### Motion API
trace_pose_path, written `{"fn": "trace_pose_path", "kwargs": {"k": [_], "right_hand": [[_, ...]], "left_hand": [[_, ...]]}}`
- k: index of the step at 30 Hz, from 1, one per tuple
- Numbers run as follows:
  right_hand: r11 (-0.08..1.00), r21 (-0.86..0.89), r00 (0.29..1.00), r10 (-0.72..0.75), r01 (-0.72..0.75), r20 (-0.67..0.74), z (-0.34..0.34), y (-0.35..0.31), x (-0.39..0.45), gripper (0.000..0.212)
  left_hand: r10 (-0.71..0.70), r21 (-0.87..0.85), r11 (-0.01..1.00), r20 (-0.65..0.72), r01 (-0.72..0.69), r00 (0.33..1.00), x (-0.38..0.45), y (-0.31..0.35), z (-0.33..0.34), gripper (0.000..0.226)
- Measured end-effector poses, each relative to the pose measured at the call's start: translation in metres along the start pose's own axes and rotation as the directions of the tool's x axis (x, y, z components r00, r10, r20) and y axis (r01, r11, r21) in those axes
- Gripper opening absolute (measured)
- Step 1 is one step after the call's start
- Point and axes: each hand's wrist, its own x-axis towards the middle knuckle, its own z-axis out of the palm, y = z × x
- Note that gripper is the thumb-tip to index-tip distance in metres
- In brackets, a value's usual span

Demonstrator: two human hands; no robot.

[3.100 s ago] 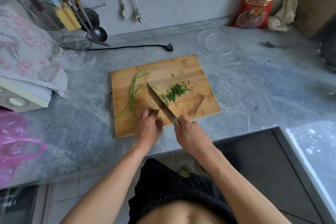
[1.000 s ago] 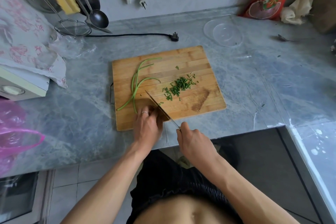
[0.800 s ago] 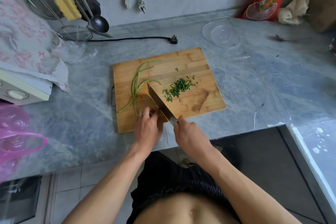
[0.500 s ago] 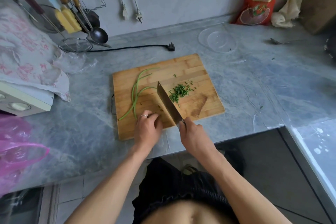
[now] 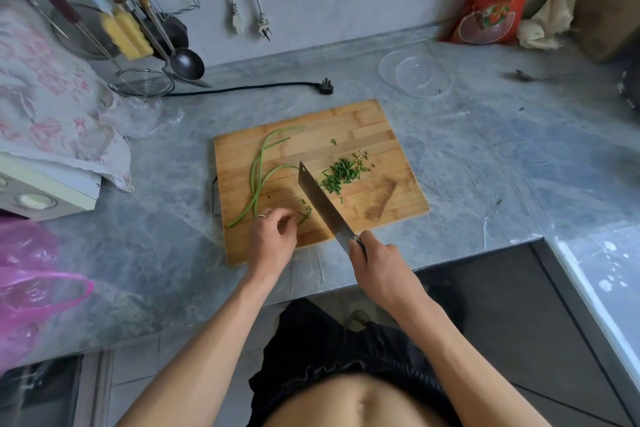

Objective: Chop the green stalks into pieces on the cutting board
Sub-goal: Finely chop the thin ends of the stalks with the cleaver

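A wooden cutting board (image 5: 363, 128) lies on the grey counter. Long green stalks (image 5: 258, 173) curve across its left half. A pile of chopped green pieces (image 5: 341, 173) lies at its middle. My right hand (image 5: 377, 260) grips the handle of a cleaver (image 5: 320, 201), whose blade stands on edge between the stalks and the pile. At the board's front left, my left hand (image 5: 272, 239) pinches the short cut ends of stalks (image 5: 304, 217) just left of the blade.
A clear plastic lid (image 5: 415, 74) lies behind the board, with a black plug and cord (image 5: 323, 86) to its left. A red bag (image 5: 495, 0) and a spoon (image 5: 530, 77) are at the back right. Hanging utensils (image 5: 138, 28) and a cloth-covered appliance (image 5: 45, 121) crowd the left.
The cleaver has lifted off the stalk ends and shifted right toward the pile. My left hand's fingers have loosened over the ends, and a few fresh cut pieces lie beside the blade.
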Motion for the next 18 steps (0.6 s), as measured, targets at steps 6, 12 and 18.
{"fn": "trace_pose_path", "kwargs": {"k": [6,12,18], "right_hand": [[0.983,-0.158,0.996,-0.088,0.089,0.014,0.001,-0.002,-0.001,0.031],[0.958,-0.252,0.991,-0.124,0.134,0.057,-0.001,-0.007,0.000,0.027],[0.923,-0.343,0.984,-0.148,0.173,0.099,-0.003,-0.013,0.002,0.026]], "left_hand": [[0.233,0.281,0.925,0.114,-0.256,0.966,-0.012,-0.003,0.001,0.022],[0.241,0.323,0.910,0.097,-0.260,0.966,-0.016,0.004,0.003,0.022],[0.218,0.380,0.892,0.113,-0.245,0.969,-0.016,-0.002,0.005,0.030]]}}
